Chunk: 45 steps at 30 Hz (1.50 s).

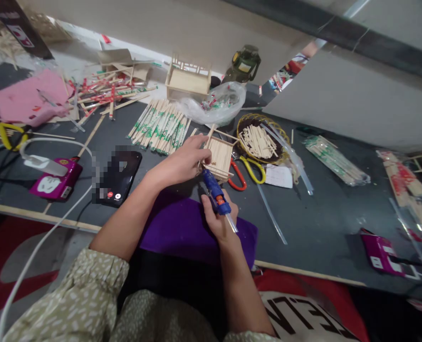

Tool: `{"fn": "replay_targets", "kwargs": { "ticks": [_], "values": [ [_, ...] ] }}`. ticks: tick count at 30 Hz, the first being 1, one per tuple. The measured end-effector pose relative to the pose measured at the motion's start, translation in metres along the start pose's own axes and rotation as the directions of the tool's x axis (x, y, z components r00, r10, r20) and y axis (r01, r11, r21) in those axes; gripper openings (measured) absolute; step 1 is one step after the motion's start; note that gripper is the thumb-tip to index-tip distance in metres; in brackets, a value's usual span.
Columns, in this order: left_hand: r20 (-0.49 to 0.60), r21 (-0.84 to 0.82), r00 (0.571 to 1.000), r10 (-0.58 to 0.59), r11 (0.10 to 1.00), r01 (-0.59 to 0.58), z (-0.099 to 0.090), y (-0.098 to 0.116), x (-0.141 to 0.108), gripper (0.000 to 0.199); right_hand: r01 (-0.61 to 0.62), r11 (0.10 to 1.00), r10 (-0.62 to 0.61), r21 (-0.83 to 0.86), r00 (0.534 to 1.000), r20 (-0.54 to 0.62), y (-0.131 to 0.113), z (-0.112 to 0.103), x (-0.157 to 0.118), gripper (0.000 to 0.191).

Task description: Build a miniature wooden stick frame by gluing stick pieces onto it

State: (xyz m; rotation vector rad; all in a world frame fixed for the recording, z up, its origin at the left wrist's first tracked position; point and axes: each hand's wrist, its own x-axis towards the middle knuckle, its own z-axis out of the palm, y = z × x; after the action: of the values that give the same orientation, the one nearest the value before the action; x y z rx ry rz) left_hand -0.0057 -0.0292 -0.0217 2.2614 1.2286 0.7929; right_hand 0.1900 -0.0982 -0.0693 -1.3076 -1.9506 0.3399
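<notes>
A small frame of pale wooden sticks (220,154) lies on the dark table in front of me. My left hand (191,159) is at its left side, fingers bent and pressed against its near left corner. In my right hand (222,213) is a blue glue gun (215,190), with a clear glue stick jutting from its rear end. The gun's tip points at the frame's near left corner, close to my left fingertips. A purple cloth (182,228) lies beneath my wrists at the table's front edge.
Beyond the frame are wrapped chopsticks (161,126), a plastic bag (225,107) and a larger stick model (189,80). Right of it are a basket of short sticks (258,141), red-and-yellow-handled scissors (253,172) and clear glue sticks (273,216). A phone (123,175) and purple power socket (59,179) lie left.
</notes>
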Motion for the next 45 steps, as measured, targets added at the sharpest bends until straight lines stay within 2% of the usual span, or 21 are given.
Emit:
{"fn": "replay_targets", "kwargs": {
  "ticks": [4, 10, 17, 26, 34, 45],
  "values": [
    [0.005, -0.005, 1.000, -0.005, 1.000, 0.005, -0.0003, -0.0006, 0.0005, 0.033, -0.050, 0.999, 0.050, -0.008, 0.998, 0.025, -0.0007, -0.0005, -0.0001, 0.031],
    [0.002, -0.014, 1.000, -0.005, 1.000, 0.005, -0.0005, -0.0010, 0.0008, 0.031, -0.049, 0.999, 0.049, 0.020, 0.998, 0.028, -0.0022, -0.0017, 0.0006, 0.032],
    [-0.011, -0.032, 1.000, 0.010, 0.999, -0.010, -0.0007, -0.0022, 0.0002, 0.028, -0.105, 0.994, 0.104, 0.027, 0.994, 0.044, -0.0027, -0.0031, -0.0001, 0.033],
    [0.007, 0.003, 1.000, -0.009, 1.000, 0.009, -0.0020, 0.0004, 0.0001, 0.034, -0.036, 0.999, 0.035, 0.002, 0.999, 0.034, -0.0012, -0.0019, 0.0008, 0.027],
    [0.007, 0.005, 1.000, -0.007, 1.000, 0.007, -0.0029, -0.0002, -0.0011, 0.036, -0.074, 0.997, 0.075, -0.027, 0.996, 0.048, 0.0005, -0.0018, -0.0010, 0.032],
    [0.018, 0.003, 1.000, -0.013, 1.000, 0.013, -0.0038, 0.0022, -0.0006, 0.034, -0.067, 0.996, 0.070, -0.056, 0.996, 0.047, 0.0015, -0.0015, -0.0013, 0.031]
  ]
}}
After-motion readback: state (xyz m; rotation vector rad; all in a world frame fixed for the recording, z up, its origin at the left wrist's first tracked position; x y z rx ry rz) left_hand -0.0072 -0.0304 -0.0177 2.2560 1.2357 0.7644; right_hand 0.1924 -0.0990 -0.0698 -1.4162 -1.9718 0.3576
